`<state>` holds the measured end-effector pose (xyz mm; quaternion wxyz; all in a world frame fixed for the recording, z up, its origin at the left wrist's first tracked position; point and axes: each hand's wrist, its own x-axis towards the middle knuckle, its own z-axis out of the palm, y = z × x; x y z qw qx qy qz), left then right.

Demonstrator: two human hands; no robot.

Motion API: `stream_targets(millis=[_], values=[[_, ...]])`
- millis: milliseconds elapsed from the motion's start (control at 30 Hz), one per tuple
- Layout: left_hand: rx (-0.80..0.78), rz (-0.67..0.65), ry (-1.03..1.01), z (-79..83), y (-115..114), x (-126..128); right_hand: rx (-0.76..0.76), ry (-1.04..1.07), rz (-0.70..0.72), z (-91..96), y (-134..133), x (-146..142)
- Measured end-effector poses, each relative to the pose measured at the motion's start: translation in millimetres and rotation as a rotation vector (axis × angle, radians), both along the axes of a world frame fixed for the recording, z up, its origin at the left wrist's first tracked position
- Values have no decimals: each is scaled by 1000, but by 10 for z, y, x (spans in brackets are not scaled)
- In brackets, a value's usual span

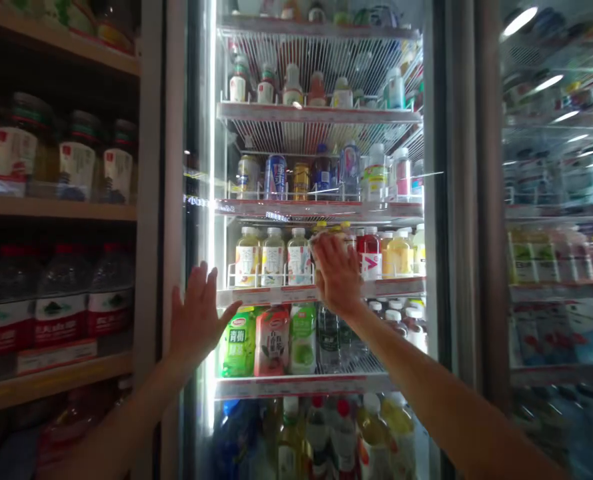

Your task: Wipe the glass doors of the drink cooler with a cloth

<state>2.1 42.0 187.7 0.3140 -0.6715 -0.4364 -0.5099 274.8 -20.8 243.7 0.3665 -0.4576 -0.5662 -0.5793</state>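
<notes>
My left hand is raised with its fingers spread, holding nothing. It is at the left edge of the drinks cooler's glass door, over the door frame. Farther right, my right hand lies against the glass with its fingers together. A bit of pale cloth shows at its fingertips; the rest is hidden under the hand. Behind the glass, a shelf holds juice bottles and a red-labelled bottle. Below them stand a green bottle and a red bottle.
Wooden shelves with jars and large water bottles stand on the left. To the right, beyond a metal post, is another glass cooler door with reflections. Cans and more bottles fill the cooler's other shelves.
</notes>
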Motion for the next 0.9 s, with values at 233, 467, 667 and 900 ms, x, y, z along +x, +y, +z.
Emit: stream_targets(millis=[233, 467, 667, 900], values=[[-99, 50, 81, 263, -31, 0, 138, 296, -63, 16, -255, 838], [-76, 24, 59, 204, 35, 5, 113, 307, -17, 70, -130, 447], [-90, 49, 0, 215, 37, -67, -79, -75, 52, 10, -39, 49], [-120, 49, 11, 175, 94, -138, 86, 371, 4, 507, 1, 107]])
